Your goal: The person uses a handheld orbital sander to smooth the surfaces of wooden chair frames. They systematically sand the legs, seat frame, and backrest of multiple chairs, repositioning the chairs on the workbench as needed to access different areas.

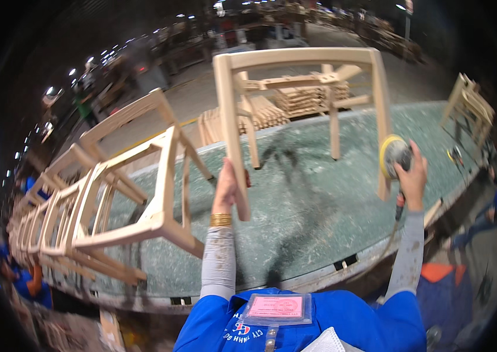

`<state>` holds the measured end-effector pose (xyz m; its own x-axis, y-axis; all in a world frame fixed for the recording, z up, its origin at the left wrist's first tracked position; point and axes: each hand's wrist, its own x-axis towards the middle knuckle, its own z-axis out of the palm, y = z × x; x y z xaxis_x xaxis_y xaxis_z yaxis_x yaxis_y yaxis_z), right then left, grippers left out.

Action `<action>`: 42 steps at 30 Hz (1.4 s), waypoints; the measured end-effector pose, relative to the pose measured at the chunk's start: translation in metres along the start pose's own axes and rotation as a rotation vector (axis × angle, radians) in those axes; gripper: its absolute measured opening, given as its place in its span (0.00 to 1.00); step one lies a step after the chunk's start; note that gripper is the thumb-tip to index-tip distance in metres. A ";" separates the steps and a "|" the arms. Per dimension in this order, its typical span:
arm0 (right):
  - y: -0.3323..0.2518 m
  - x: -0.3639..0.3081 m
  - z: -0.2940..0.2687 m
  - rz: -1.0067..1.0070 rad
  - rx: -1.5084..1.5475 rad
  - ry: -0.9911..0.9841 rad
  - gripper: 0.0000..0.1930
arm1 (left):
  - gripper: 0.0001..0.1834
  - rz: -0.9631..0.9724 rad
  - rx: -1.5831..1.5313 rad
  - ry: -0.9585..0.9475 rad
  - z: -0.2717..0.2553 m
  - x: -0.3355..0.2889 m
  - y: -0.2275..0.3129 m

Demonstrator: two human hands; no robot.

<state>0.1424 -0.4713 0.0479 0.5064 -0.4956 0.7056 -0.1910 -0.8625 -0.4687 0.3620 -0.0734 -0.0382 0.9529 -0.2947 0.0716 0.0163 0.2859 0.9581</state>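
Two hands engage one wooden chair frame (301,57) on the green tabletop (313,199). The left hand (228,185) wraps its fingers around the left post (228,111), probably for steadiness; the right hand (414,179) curls its fingers around the sander (400,157), yellow disc (384,155) at the right post (382,105), apparently for side contact.

Downward fisheye view from head

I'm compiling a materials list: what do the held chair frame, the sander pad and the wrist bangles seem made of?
Chair frame: probably bare wood, being pale tan and matte.
Sander pad: perhaps foam, yellow and dull at the edge, though unclear.
Wrist bangles: likely metal, gold-coloured with a sheen; solid or plated, can't tell.
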 end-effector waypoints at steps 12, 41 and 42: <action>-0.169 -0.023 0.016 -0.345 0.305 -0.051 0.38 | 0.23 -0.026 -0.326 -0.064 0.035 -0.037 -0.001; -0.293 0.083 0.105 -0.606 0.093 0.180 0.35 | 0.23 -0.006 -0.442 -0.104 0.034 -0.040 -0.011; -0.276 0.067 0.100 -0.508 0.164 0.170 0.35 | 0.24 -0.010 -0.467 -0.098 0.031 -0.039 -0.013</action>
<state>0.3130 -0.2563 0.1710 0.3552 -0.0428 0.9338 0.1818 -0.9767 -0.1139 0.3150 -0.0934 -0.0449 0.9193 -0.3778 0.1101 0.1815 0.6552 0.7334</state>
